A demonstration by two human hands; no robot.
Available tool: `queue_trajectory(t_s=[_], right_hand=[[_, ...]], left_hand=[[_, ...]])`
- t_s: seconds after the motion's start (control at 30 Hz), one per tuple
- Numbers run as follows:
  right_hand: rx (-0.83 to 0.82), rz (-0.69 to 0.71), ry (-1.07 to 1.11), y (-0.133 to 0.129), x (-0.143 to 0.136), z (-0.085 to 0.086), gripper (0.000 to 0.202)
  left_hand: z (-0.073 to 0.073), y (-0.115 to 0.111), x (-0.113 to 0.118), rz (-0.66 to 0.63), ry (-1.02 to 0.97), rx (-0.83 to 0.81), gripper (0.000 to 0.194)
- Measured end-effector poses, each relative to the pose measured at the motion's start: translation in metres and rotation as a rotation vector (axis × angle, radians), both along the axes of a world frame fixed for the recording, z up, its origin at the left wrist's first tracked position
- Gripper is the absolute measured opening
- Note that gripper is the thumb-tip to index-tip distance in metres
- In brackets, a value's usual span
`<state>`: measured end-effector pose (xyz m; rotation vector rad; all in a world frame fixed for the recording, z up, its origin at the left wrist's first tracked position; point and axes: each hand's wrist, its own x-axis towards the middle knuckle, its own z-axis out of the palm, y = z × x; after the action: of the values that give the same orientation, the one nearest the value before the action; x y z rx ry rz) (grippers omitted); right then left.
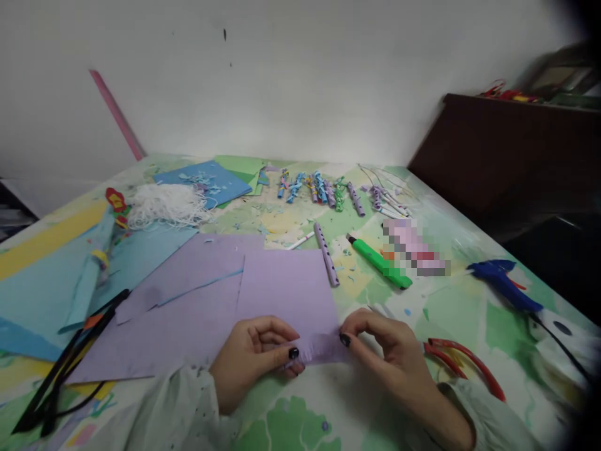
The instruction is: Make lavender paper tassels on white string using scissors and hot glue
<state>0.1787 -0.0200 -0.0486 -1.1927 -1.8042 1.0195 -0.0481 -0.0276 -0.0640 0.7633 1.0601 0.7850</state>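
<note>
Along the near edge of a purple sheet of paper [286, 282], my left hand [248, 351] pinches a strip of purple paper [319, 349] with fine cuts that look like fringe. The strip's other end is between the thumb and fingers of my right hand [387, 351]. Both thumbs have dark nails. Just beyond the sheet lies a purple paper tube [326, 254] with dark spots. To its right rests a green box cutter [380, 261]. Red-handled pliers [469, 363] lie beside my right wrist, partly hidden by it.
White string [164, 207] is heaped on coloured paper at the left, near black scissors-like handles [70, 363] and a wrapped paper flower [94, 263]. Several small decorated paper rolls [319, 186] line the back. A blue glue gun [504, 285] lies right, its cord trailing towards me.
</note>
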Motion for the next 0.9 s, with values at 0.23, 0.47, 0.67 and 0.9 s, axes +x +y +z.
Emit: queue_trajectory(t_s=[0.23, 0.47, 0.67, 0.9], right_hand=[[0.063, -0.078, 0.008, -0.007, 0.004, -0.004, 0.010], [0.037, -0.073, -0.091, -0.003, -0.004, -0.007, 0.015], [0.020, -0.054, -0.122, 0.005, -0.006, -0.014, 0.015], [0.027, 0.012, -0.195, 0.009, -0.007, -0.015, 0.011]], left_hand=[[0.002, -0.003, 0.001, 0.018, 0.075, 0.062, 0.042], [0.002, 0.007, -0.013, 0.070, 0.217, 0.146, 0.039], [0.012, 0.014, -0.027, 0.036, 0.407, 0.258, 0.022], [0.020, 0.029, -0.062, 0.095, 0.753, 0.374, 0.021]])
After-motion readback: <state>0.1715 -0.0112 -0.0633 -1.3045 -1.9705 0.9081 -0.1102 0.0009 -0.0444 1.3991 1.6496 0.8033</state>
